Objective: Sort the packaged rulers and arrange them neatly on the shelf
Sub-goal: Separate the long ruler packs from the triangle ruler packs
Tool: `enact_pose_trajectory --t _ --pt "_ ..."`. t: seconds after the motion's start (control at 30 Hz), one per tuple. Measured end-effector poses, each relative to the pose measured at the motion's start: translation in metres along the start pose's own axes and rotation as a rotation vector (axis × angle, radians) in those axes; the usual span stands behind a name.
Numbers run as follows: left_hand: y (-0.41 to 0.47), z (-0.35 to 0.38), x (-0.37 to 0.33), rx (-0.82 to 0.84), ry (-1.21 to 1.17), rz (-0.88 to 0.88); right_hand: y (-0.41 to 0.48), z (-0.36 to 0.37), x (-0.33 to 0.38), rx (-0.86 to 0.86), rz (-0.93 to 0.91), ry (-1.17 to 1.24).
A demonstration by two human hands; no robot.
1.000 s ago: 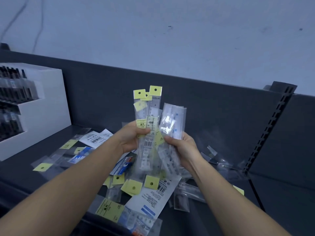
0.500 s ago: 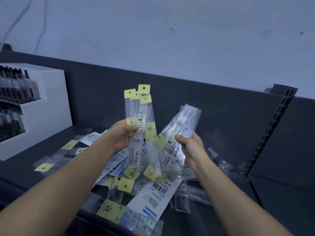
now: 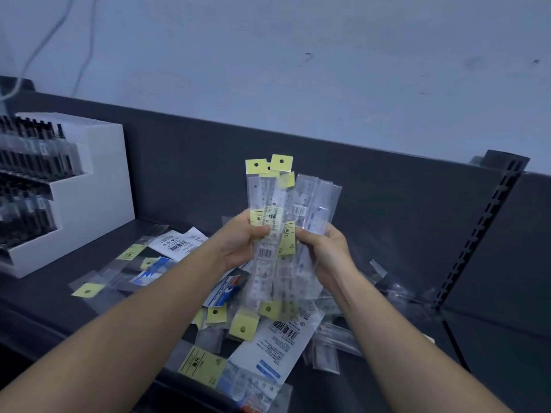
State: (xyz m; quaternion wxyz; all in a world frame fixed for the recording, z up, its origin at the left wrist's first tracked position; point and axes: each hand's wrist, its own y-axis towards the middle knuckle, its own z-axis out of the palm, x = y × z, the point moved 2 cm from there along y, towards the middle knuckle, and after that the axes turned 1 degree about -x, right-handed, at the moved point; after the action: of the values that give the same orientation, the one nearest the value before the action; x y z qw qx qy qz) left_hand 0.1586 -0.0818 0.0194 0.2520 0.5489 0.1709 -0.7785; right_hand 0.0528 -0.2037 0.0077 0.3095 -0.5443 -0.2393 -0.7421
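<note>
Holding two sheaves of rulers upright above the shelf (image 3: 59, 308), the person looks to be mid-sort, matching like with like before anything is laid down. The left hand (image 3: 241, 242) grips the left sheaf (image 3: 269, 204) round its middle, fingers (image 3: 262, 231) curled across the front. Held this way, the yellow tabs (image 3: 281, 162) stand together at the top, where they can be squared. The right hand (image 3: 325, 251) holds the right sheaf (image 3: 316, 201), clear sleeves with no tab showing at the top, its thumb laid across them. The two sheaves touch edge to edge between the hands, probably so a packet can pass from one to the other. Neither hand is free.

Below them the pile (image 3: 268, 332) of unsorted packets lies heaped on the shelf, with strays spread toward the white box (image 3: 98, 180) of dark pens at the left (no part of this sort, I judge). Nothing is set out in rows yet.

As for writing, a label (image 3: 272, 216) in the left sheaf reads "150", seen upside down, with a barcode (image 3: 266, 252) beneath it. A white card (image 3: 284, 327) in the pile has a barcode and fine print too small to read. The blue pack (image 3: 228, 290) seems to say "GEOMETRIC", though I cannot be sure. The black characters on a yellow label (image 3: 202, 365) at the near edge are not clear enough to read.
</note>
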Motion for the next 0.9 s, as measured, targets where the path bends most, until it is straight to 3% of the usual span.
enact_pose_trajectory --t 0.17,0.4,0.53,0.67,0.77,0.9 --pt "-0.003 0.01 -0.004 -0.043 0.117 0.029 -0.001 0.002 0.003 -0.012 -0.013 -0.004" --pt "-0.005 0.001 -0.013 -0.342 0.111 0.053 -0.006 -0.026 0.006 -0.072 0.091 -0.147" --pt "-0.006 -0.017 -0.02 -0.455 0.058 0.026 -0.012 -0.051 0.004 -0.064 0.182 -0.45" --pt "-0.007 -0.026 -0.019 -0.48 0.062 -0.01 -0.017 -0.058 -0.003 0.204 0.306 -0.832" --pt "-0.008 -0.028 -0.011 -0.499 0.059 -0.04 -0.018 -0.053 -0.018 0.337 0.253 -1.196" --pt "-0.009 -0.027 -0.001 -0.454 0.093 -0.091 -0.015 -0.049 -0.028 0.37 0.09 -1.507"
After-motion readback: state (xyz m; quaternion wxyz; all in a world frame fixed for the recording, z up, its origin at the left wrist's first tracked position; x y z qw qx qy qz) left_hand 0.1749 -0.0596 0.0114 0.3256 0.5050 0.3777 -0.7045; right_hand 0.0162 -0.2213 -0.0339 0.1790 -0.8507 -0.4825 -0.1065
